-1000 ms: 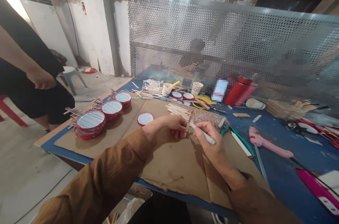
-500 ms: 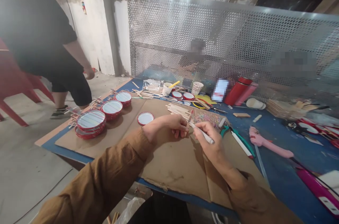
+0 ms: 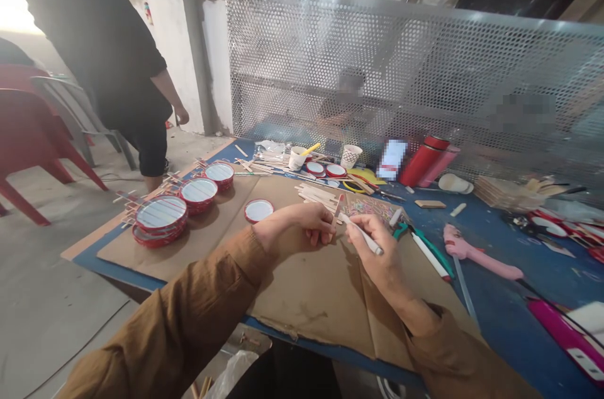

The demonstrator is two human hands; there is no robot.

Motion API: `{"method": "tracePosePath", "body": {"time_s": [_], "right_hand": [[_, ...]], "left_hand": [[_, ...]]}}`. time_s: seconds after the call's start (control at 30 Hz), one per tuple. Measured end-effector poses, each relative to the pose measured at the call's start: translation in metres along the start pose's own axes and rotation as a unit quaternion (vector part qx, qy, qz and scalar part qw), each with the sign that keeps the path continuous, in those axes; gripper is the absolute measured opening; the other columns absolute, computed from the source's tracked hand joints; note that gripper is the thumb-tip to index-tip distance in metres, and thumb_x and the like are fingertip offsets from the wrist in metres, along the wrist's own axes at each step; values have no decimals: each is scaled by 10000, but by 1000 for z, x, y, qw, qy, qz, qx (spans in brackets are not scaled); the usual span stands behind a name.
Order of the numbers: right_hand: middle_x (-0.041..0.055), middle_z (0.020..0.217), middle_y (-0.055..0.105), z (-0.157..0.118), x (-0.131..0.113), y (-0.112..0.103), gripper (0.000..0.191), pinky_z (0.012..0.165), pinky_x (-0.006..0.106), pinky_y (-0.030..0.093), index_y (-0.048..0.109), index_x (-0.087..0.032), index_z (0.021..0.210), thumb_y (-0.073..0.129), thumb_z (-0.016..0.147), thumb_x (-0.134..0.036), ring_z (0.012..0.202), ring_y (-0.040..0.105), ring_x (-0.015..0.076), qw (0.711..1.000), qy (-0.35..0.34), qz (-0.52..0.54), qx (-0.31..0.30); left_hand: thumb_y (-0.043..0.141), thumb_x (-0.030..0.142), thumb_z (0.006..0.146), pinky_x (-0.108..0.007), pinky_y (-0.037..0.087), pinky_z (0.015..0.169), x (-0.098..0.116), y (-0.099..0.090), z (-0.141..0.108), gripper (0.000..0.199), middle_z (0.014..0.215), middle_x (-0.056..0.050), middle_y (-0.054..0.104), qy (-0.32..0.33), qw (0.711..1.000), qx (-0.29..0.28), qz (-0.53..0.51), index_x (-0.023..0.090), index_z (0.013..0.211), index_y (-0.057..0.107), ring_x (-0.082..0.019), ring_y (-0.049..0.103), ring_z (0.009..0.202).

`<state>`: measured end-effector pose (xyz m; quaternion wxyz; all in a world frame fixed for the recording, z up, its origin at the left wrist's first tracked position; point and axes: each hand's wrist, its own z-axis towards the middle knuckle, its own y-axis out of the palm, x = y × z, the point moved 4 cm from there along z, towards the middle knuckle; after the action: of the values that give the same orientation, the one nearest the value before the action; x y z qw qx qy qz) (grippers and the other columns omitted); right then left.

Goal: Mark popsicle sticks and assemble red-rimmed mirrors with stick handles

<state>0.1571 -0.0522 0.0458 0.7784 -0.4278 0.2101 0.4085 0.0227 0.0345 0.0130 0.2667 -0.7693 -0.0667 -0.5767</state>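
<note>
My left hand (image 3: 315,223) is closed, pinching a flat wooden craft stick (image 3: 337,210) that stands nearly upright. Red colouring shows on the stick's upper part. In my right hand (image 3: 377,245) is a white marker pen (image 3: 367,240), its tip end pointing at the stick; whether they touch I cannot tell. Beyond both hands lies a pile of plain craft sticks (image 3: 317,195), with small multicoloured pieces (image 3: 368,207) to its right. A white round lid with a red rim (image 3: 259,211) rests on the cardboard (image 3: 302,298) left of my hands.
Red-rimmed round tins with sticks across them (image 3: 161,215) stand on the left. Green-handled pliers (image 3: 431,251), a pink glue gun (image 3: 481,255), a red flask (image 3: 427,162) and paper cups (image 3: 351,157) surround the work area. A perforated metal panel (image 3: 302,40) borders the back. A person (image 3: 99,40) is at left.
The person at left has moved to the right and away. My hands stay almost in place, and the stick shows more red along its face, with the pen beside it.
</note>
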Motion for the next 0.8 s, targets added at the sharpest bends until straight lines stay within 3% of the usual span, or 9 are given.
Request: {"method": "tracePosePath", "body": {"time_s": [0.8], "right_hand": [[7, 733, 633, -1, 2, 2, 143, 611, 235, 468, 579, -202, 863, 532, 857, -337, 650, 593, 139, 1000, -2, -1, -24]], "left_hand": [[567, 298, 785, -206, 466, 516, -2, 0, -2, 180, 638, 2, 637, 11, 1000, 15, 3, 136, 721, 613, -81, 583, 474]]}}
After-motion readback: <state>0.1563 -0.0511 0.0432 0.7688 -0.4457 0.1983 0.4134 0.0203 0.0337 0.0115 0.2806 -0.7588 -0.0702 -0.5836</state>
